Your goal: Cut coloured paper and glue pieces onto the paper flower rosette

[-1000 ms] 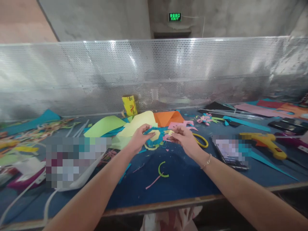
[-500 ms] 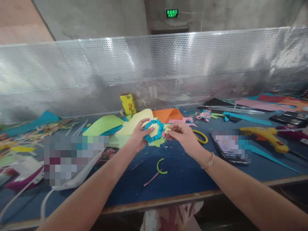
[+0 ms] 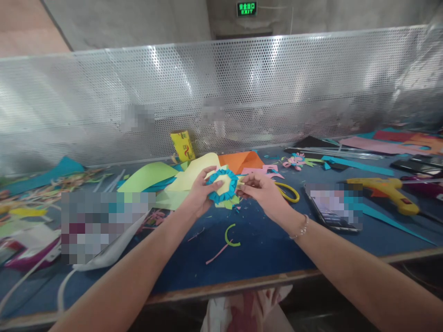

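Head camera looks down on a paper flower (image 3: 222, 185), a blue ruffled ring with a pale yellow middle, held just above the far side of the table (image 3: 270, 263). The left hand (image 3: 199, 197) grasps it with the thumb across its face, and the right hand (image 3: 263, 193) pinches at its right rim. To my eye the main danger is crushing or tearing the thin ruffle if either pinch tightens or the hands pull apart; a loose piece could also slip and drop among the litter below. Behind everything runs a metal mesh screen (image 3: 221, 87). Loose paper sheets (image 3: 148, 177) lie right under the hands. A yellow glue gun (image 3: 387, 193) rests well off to the right, a phone (image 3: 332, 210) nearer, and scissors (image 3: 290, 193) just beside the right wrist, where a sweep of the arm could catch them. A green paper curl (image 3: 231, 235) lies nearer the person.
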A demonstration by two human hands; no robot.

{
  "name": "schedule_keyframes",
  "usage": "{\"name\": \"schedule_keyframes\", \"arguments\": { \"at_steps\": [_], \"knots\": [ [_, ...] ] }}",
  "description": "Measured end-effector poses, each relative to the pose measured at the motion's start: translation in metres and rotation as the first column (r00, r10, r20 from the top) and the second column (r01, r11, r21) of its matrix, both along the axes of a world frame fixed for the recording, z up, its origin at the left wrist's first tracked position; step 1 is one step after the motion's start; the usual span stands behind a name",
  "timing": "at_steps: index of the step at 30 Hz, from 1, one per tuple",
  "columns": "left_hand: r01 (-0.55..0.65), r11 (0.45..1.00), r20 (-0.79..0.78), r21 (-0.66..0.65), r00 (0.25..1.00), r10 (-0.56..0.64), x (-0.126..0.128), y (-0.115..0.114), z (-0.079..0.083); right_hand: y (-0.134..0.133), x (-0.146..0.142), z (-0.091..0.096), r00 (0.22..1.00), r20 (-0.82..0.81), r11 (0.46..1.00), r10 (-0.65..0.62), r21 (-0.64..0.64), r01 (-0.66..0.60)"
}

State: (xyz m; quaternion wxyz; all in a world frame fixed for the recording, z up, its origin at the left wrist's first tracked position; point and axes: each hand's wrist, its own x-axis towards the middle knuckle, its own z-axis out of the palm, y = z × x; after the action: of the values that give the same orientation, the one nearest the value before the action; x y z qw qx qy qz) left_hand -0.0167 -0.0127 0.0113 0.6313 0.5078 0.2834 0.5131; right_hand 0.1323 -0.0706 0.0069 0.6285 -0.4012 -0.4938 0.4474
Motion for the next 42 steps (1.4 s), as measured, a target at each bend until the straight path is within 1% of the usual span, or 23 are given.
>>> {"name": "schedule_keyframes", "arguments": {
  "at_steps": [6,11,17,24,30,34,37,39,42],
  "knots": [
    [-0.055,0.997,-0.015,0.046,0.998,0.056,0.002,-0.003,0.002,0.002,0.001,-0.003,1.000,-0.015,1.000,0.025,0.008,-0.025],
    [-0.113,0.985,-0.015,0.130,0.993,0.116,0.003,-0.004,0.002,0.003,0.002,-0.004,0.999,-0.029,0.999,0.031,0.018,-0.031],
    [-0.125,0.966,-0.017,0.226,0.991,0.133,0.002,-0.002,-0.001,0.003,0.003,-0.003,1.000,0.002,1.000,0.019,0.012,-0.019],
    [-0.137,0.934,-0.034,0.329,0.987,0.157,0.000,0.001,-0.005,0.005,0.004,-0.007,0.996,-0.071,0.999,0.054,-0.004,-0.054],
    [-0.158,0.896,-0.081,0.416,0.975,0.209,-0.002,0.005,-0.010,0.000,0.005,-0.002,0.990,-0.118,0.996,0.073,-0.049,-0.079],
    [-0.185,0.854,-0.101,0.487,0.959,0.265,-0.002,0.008,-0.011,-0.001,0.008,-0.001,0.982,-0.147,0.989,0.120,-0.067,-0.131],
    [-0.213,0.833,-0.089,0.510,0.951,0.297,-0.003,0.009,-0.011,-0.001,0.010,-0.001,0.966,-0.199,0.980,0.166,-0.076,-0.185],
    [-0.225,0.834,-0.080,0.504,0.949,0.305,-0.003,0.010,-0.010,0.000,0.011,-0.002,0.965,-0.220,0.983,0.141,-0.080,-0.162],
    [-0.247,0.855,-0.059,0.455,0.950,0.306,-0.003,0.010,-0.009,0.003,0.011,-0.003,0.975,-0.219,0.995,0.046,-0.072,-0.063]
  ]
}}
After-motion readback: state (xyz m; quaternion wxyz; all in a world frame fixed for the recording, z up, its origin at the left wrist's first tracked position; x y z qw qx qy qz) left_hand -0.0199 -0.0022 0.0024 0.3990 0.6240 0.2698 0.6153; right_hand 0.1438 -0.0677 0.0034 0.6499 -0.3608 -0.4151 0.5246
